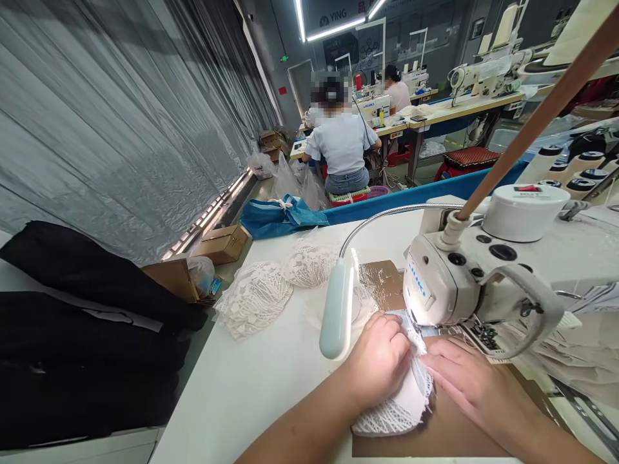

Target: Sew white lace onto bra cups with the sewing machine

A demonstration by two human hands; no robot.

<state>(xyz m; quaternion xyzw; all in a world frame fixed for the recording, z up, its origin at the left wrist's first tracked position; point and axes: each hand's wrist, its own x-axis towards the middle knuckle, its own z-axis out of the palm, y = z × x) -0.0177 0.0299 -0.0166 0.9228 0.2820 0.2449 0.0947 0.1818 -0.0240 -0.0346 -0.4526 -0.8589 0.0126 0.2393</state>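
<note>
A white lace cup piece (399,409) lies under the head of the white sewing machine (442,277), its upper end close to the needle area. My left hand (382,357) is closed on the fabric's left side, fingers curled and thumb pressing near the lace edge. On the right side, my right hand (467,377) rests with its fingers close together, their tips touching the lace edge. The needle itself is hidden behind the machine head. A pale green lamp (336,309) on a bent metal neck hangs just left of my left hand.
Lace cups (258,296) lie on the white table (232,399) at the left. Brown board (459,425) covers the surface under my hands. Thread cones (546,161) stand behind right. A person in a white shirt (342,143) sits ahead; another sits farther back.
</note>
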